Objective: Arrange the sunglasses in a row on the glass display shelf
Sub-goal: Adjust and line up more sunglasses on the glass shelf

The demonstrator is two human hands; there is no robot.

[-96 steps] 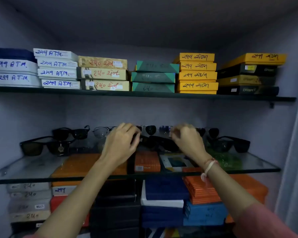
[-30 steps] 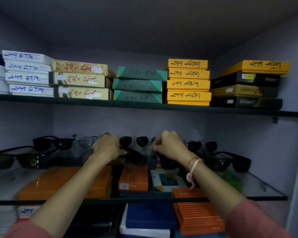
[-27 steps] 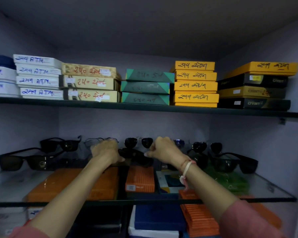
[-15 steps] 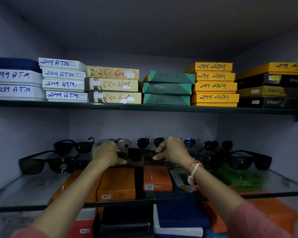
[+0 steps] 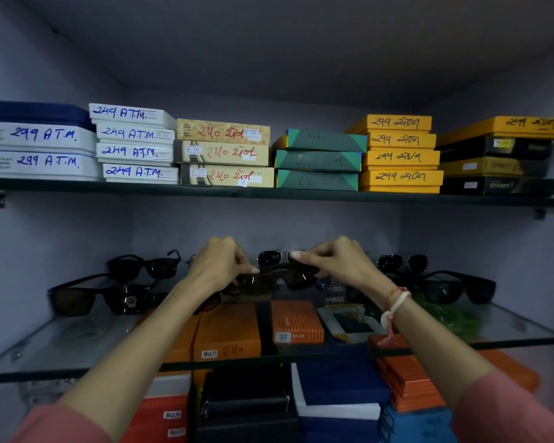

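A: What do the sunglasses [image 5: 271, 281] in the hands look like?

B: Dark frame, brownish lenses, facing the camera. The left hand [image 5: 219, 266] pinches one end with thumb and fingers closed on it, and the right hand [image 5: 339, 262] does the same at the other end. The pair sits between the hands at mid-depth of the glass shelf [image 5: 77, 343], low over the glass; whether it touches, I cannot tell.

A: And the other pairs?

B: A black pair [image 5: 101, 297] lies at 9 o'clock from the held one, with another dark pair [image 5: 144, 266] behind it at 10 o'clock. A metal-framed pair [image 5: 277, 256] stands at 12 o'clock, against the back wall. At 3 o'clock a big black pair [image 5: 454, 287] rests, with a round-lensed pair [image 5: 402, 262] behind it.

A: Anything hard to make out?

B: The held pair's arms are hidden behind the hands. A pair behind the left hand is mostly covered. Orange boxes [image 5: 227, 330] show through the glass, and stacked boxes [image 5: 224, 153] fill the upper shelf.
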